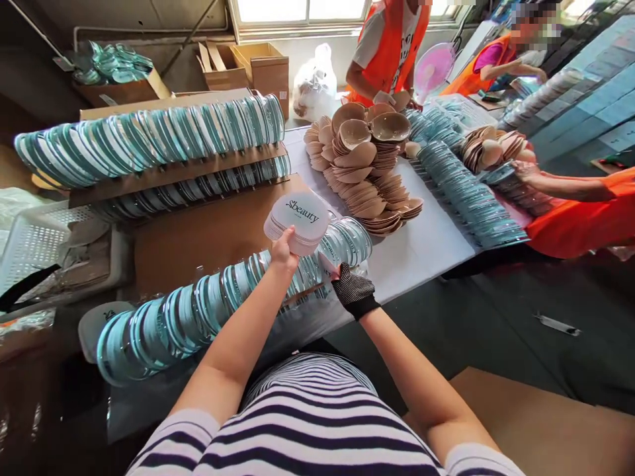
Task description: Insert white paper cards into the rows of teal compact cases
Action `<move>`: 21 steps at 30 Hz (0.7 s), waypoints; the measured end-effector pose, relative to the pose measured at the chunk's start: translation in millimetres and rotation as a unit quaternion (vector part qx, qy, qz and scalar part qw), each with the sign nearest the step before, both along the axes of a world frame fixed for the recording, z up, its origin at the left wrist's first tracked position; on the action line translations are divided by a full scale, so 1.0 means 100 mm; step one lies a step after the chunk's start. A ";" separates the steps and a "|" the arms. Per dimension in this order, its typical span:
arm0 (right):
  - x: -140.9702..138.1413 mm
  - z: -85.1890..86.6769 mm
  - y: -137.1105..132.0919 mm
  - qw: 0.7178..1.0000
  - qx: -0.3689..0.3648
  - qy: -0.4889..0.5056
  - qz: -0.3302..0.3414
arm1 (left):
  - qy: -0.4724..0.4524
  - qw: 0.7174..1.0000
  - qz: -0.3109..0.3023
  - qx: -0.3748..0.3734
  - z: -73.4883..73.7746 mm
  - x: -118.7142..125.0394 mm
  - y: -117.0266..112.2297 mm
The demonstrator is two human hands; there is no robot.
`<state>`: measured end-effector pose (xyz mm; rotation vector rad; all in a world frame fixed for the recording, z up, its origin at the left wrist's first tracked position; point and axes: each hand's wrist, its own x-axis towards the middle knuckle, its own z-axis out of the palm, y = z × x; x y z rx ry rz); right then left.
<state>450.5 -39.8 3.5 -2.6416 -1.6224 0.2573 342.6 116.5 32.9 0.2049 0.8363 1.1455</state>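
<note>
- Nearest, just past twelve o'clock from the striped shirt, the gloved right hand seems to pinch a thin white card; a skewed grip could crease it against the wrapped discs.
- Those discs run from ten o'clock toward twelve; a brushing left forearm might topple them.
- Just short of twelve, the bare left hand clasps the printed card stack, thumb pressed on top, other fingers mostly hidden; if that thumb slackened, cards could slide.
- Farther, toward one o'clock, brown pieces lean in uneven piles; a co-worker beyond might bump them loose.
</note>
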 end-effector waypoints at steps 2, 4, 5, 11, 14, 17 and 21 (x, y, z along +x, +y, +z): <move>0.04 -0.01 0.03 1.000 0.023 0.008 0.005 | 0.006 1.000 0.002 -0.002 0.00 0.00 -0.01; 0.07 -0.03 0.05 0.998 0.049 0.026 0.026 | 0.013 1.000 0.002 0.005 0.00 0.01 -0.02; 0.08 -0.05 0.08 0.997 0.057 0.039 0.037 | 0.017 1.000 0.002 0.011 0.00 0.01 -0.02; 0.05 -0.17 0.28 0.985 0.072 0.142 0.073 | 0.035 0.999 0.005 0.031 -0.01 0.02 -0.05; 0.03 -0.19 0.31 0.955 0.095 0.274 0.058 | 0.038 0.999 0.018 0.030 0.00 0.02 -0.08; 0.05 -0.18 0.34 0.851 0.088 0.518 0.025 | 0.047 0.998 0.028 0.040 0.01 0.03 -0.10; 0.14 -0.15 0.41 0.668 0.018 0.743 -0.042 | 0.049 0.996 0.035 0.058 -0.01 0.05 -0.11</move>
